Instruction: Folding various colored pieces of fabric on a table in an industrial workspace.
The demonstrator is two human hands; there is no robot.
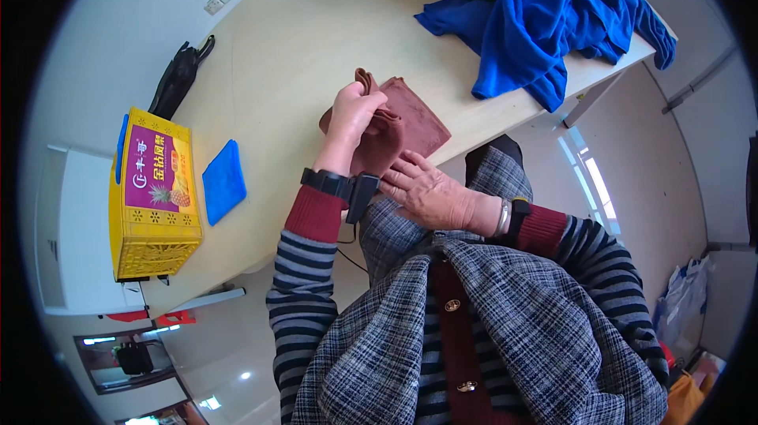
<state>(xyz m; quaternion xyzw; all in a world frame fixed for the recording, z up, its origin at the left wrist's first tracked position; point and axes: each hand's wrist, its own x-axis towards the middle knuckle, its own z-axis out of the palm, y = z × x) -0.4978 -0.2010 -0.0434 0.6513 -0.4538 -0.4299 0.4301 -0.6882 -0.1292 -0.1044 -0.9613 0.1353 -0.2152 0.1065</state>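
A brown cloth (410,121) lies partly folded at the near edge of the pale table (292,54). My left hand (353,113) pinches the cloth's left edge and lifts a fold of it. My right hand (426,192) lies flat with spread fingers on the cloth's lower corner, at the table's edge. Both wrists wear dark bands, and my sleeves are striped red and grey.
A heap of blue, green and red cloths (545,7) covers the far right of the table. A folded blue cloth (223,180) lies to the left, beside a yellow crate (154,196). A black umbrella (178,78) rests behind the crate.
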